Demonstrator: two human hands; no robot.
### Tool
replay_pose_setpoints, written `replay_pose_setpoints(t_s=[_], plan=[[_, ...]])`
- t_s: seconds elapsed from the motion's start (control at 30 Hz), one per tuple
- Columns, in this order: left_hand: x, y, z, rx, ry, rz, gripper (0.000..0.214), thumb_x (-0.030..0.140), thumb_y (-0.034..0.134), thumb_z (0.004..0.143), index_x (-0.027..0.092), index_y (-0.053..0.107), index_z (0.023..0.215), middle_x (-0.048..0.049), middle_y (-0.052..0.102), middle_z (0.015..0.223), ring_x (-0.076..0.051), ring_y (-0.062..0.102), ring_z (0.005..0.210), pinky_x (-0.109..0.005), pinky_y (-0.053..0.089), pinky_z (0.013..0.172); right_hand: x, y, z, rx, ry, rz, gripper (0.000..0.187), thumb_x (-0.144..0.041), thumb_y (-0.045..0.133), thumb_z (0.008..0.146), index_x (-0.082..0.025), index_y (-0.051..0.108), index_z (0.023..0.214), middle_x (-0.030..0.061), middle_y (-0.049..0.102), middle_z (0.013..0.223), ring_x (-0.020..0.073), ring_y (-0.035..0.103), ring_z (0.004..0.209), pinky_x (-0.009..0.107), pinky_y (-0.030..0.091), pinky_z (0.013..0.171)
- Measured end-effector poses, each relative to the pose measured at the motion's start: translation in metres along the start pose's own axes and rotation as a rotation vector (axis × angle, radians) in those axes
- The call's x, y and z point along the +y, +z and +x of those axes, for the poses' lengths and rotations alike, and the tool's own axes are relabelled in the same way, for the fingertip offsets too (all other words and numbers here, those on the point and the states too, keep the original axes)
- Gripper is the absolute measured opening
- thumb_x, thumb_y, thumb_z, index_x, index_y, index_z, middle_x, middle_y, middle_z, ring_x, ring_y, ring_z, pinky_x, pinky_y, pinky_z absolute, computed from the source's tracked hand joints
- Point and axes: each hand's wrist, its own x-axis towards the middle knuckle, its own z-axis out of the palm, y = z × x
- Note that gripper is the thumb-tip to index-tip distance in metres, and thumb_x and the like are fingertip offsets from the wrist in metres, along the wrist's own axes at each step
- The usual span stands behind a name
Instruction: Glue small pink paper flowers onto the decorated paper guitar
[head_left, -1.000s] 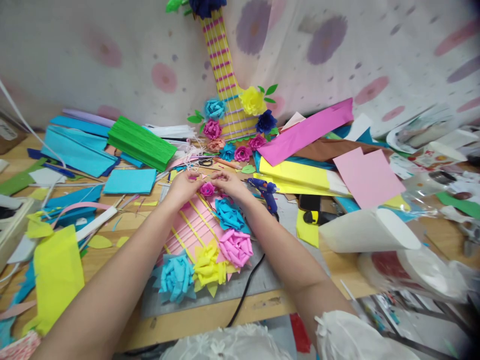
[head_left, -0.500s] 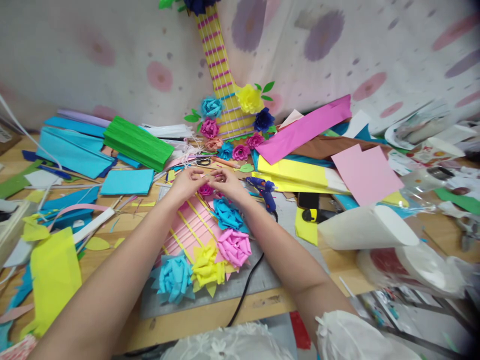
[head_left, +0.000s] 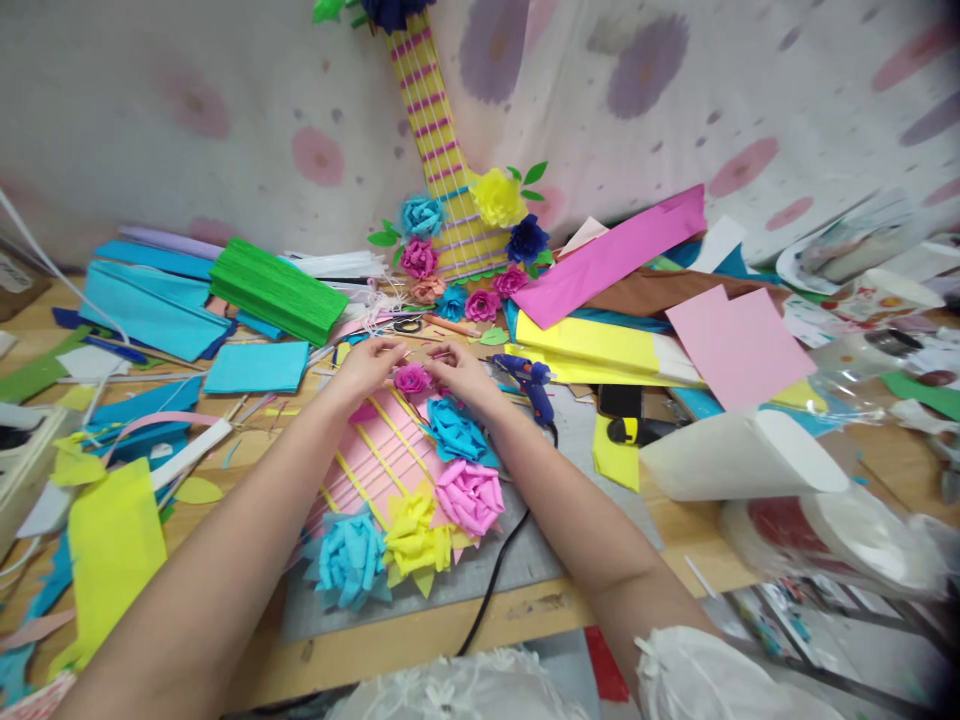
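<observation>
My left hand [head_left: 377, 365] and my right hand [head_left: 459, 372] hover close together above the far end of a pink paper guitar body [head_left: 382, 455]. On both hands the fingertips are pinched, and what they hold is too small to make out. Just below them shows a small magenta paper flower [head_left: 412, 378]. Yellow strips and thin strings cross the pink body. Around its edge sit a blue paper flower [head_left: 459, 432], a pink paper rose [head_left: 470, 497], a yellow paper flower [head_left: 417, 535] and a light-blue paper rose [head_left: 349, 562].
A blue glue gun [head_left: 527, 378] lies right of my hands, its black cord crossing the grey mat [head_left: 555, 540]. A yellow flowered paper guitar [head_left: 442, 150] leans at the back. Folded green paper [head_left: 277, 290] lies left; yellow paper [head_left: 589, 345] and white rolls [head_left: 742, 455] lie right.
My hands have drawn slightly apart, so more of the small magenta flower shows between them. The guitar body and the glue gun stay in place.
</observation>
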Motion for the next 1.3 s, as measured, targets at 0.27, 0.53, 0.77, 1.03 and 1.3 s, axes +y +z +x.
replay_pose_setpoints(t_s=[0.27, 0.53, 0.77, 1.03, 1.3], plan=[[-0.003, -0.015, -0.011, -0.153, -0.078, 0.015, 0.061, 0.035, 0.081, 0.049, 0.014, 0.059, 0.102, 0.0004, 0.064, 0.068, -0.016, 0.059, 0.064, -0.024, 0.038, 0.055, 0.004, 0.003, 0.003, -0.058, -0.050, -0.044, 0.033, -0.017, 0.067, 0.062, -0.019, 0.049, 0.089, -0.0047, 0.053, 0.072, 0.0103, 0.053, 0.065, 0.021, 0.043, 0.054], [0.006, -0.016, -0.022, -0.159, -0.108, -0.028, 0.049, 0.018, 0.072, 0.055, 0.017, 0.057, 0.101, 0.0015, 0.064, 0.072, -0.012, 0.056, 0.059, -0.024, 0.041, 0.055, 0.003, -0.001, -0.002, -0.054, -0.014, -0.008, 0.030, -0.009, 0.056, 0.060, -0.020, 0.048, 0.087, -0.0040, 0.054, 0.073, 0.0112, 0.054, 0.065, 0.022, 0.045, 0.056], [-0.004, -0.005, -0.016, -0.098, 0.111, -0.046, 0.034, 0.023, 0.064, 0.062, 0.017, 0.056, 0.095, -0.0030, 0.066, 0.085, -0.017, 0.063, 0.082, -0.032, 0.048, 0.078, 0.003, -0.002, -0.002, -0.028, -0.079, -0.014, 0.025, -0.012, 0.053, 0.062, -0.019, 0.050, 0.085, -0.0042, 0.055, 0.072, 0.0104, 0.052, 0.064, 0.022, 0.043, 0.057], [-0.004, -0.011, -0.019, -0.064, 0.399, 0.360, 0.035, 0.034, 0.058, 0.076, 0.018, 0.059, 0.107, -0.0052, 0.066, 0.098, -0.018, 0.060, 0.086, -0.033, 0.048, 0.079, 0.004, -0.012, 0.000, 0.077, -0.246, -0.047, 0.012, -0.012, 0.040, 0.070, -0.019, 0.048, 0.075, -0.0046, 0.048, 0.065, 0.0086, 0.041, 0.053, 0.022, 0.034, 0.053], [0.011, -0.020, -0.031, -0.088, 0.619, 0.658, 0.027, 0.034, 0.050, 0.086, 0.018, 0.063, 0.104, -0.0071, 0.070, 0.099, -0.022, 0.061, 0.094, -0.039, 0.047, 0.086, 0.008, -0.031, -0.019, -0.045, -0.322, -0.222, 0.014, -0.021, 0.048, 0.080, -0.019, 0.053, 0.093, -0.0095, 0.036, 0.054, 0.0080, 0.034, 0.046, 0.020, 0.026, 0.047]])
